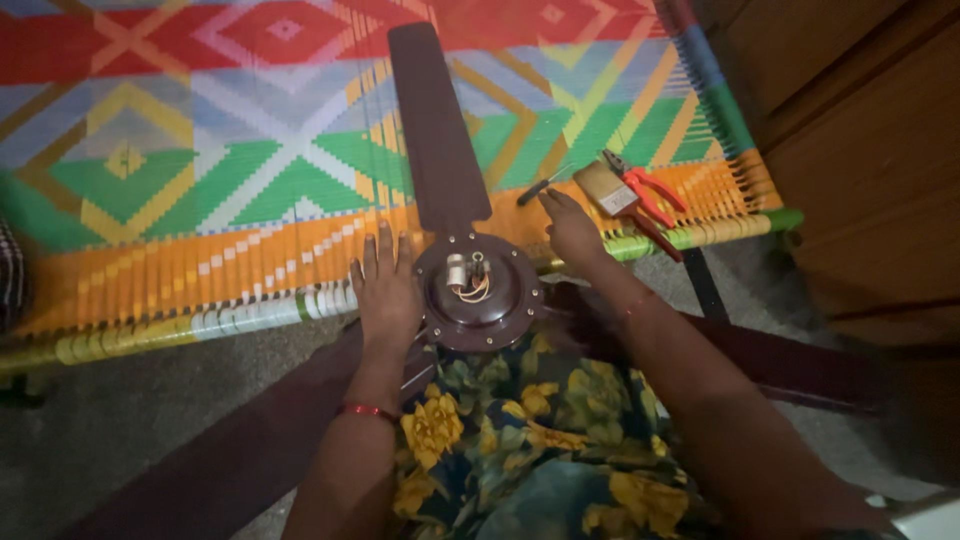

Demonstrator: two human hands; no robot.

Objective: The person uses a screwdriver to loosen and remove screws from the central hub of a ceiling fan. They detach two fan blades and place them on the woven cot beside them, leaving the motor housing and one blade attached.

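- Nearest the lens I saw the floral cloth with yellow blooms (520, 440) over the lap, with two dark brown fan blades (230, 450) running out low to either side above the grey floor (120, 410).
- Just beyond it sat the round dark brown ceiling-fan motor hub (480, 290), resting at the lap's edge against the cot, its small silver capacitor and looped wires exposed in the middle.
- My left hand (385, 285) lay flat, fingers spread, pressed on the hub's left rim; it steadied the hub and closed round nothing.
- My right hand (572, 228) reached past the hub, its fingertips at the handle end of a slim black-handled screwdriver (540, 187); I could not tell whether the fingers had closed on it or only touched it.
- Just beside that lay a flat wooden-handled paintbrush (607, 188) and red-handled pliers (645, 195), both on the cot's edge.
- Farther off, a third long brown blade (430, 130) stretched away over the woven cot with its bright orange, green and red pattern (200, 180); a brown wooden cabinet (860, 150) stood to the right.
- I judged the step to be picking up a tool while holding the hub still; the next move would call for a firm grasp on the screwdriver and keeping the hub from rolling.
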